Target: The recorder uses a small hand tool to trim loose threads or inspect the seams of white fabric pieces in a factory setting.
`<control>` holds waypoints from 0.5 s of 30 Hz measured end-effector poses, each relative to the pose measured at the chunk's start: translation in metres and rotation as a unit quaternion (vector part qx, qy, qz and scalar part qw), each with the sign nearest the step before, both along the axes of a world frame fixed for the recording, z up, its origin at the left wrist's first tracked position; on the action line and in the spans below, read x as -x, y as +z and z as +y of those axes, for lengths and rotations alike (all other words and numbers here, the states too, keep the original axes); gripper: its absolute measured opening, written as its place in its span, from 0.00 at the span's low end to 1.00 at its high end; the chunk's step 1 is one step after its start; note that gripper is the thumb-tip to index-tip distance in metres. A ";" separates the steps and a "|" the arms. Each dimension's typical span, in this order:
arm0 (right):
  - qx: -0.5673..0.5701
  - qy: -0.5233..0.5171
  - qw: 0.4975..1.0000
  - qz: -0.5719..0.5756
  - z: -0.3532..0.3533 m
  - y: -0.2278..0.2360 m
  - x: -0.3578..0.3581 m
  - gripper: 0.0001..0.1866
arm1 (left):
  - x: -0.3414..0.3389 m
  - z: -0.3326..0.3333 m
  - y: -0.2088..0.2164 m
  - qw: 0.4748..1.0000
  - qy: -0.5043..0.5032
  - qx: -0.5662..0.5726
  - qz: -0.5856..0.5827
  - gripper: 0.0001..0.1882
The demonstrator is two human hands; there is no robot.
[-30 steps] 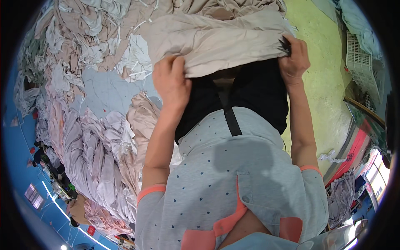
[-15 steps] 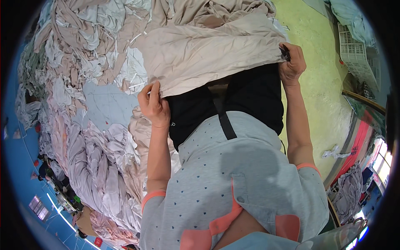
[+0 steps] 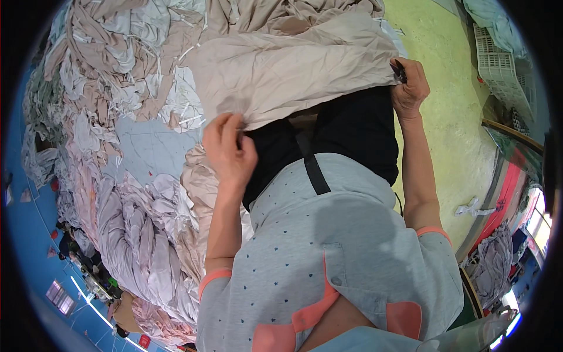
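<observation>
Our left hand [image 3: 230, 149] sits nearest, fingers pinched on the near hem of the beige cloth [image 3: 293, 67]. Our right hand [image 3: 410, 88] grips its far corner beside a small dark tool, and the cloth runs hand to hand and drapes away over the fabric heap [image 3: 117, 176].

The left hand [image 3: 230, 151] pinched the near edge of a beige cloth [image 3: 293, 70], while the right hand [image 3: 410, 88], at 3 o'clock from it, gripped the same edge together with a small dark tool [image 3: 399, 69]. The cloth stretched between the 2 hands above black trousers [image 3: 352, 129]. A heap of pale fabric [image 3: 129, 193] lay at 9 o'clock and a white crate [image 3: 498, 58] at 2 o'clock on the green floor [image 3: 457, 135].
</observation>
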State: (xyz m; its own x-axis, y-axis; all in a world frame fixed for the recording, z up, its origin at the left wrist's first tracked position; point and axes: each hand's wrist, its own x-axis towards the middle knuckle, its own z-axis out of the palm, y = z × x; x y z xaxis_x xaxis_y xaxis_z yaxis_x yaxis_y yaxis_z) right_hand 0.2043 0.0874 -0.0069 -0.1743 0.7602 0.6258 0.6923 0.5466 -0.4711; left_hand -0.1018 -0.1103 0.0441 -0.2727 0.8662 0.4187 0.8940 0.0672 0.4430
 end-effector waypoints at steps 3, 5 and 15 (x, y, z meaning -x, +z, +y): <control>0.025 -0.003 0.999 -0.024 -0.004 0.001 -0.003 0.14 | -0.039 0.009 0.009 0.969 -0.137 0.022 -0.202 0.18; 0.031 0.000 0.999 -0.024 -0.007 0.001 -0.002 0.14 | -0.063 0.015 -0.002 0.776 -0.135 0.269 -0.553 0.18; 0.126 0.021 0.991 -0.044 -0.029 0.021 -0.012 0.18 | -0.096 0.074 -0.055 0.424 0.105 0.169 -0.883 0.11</control>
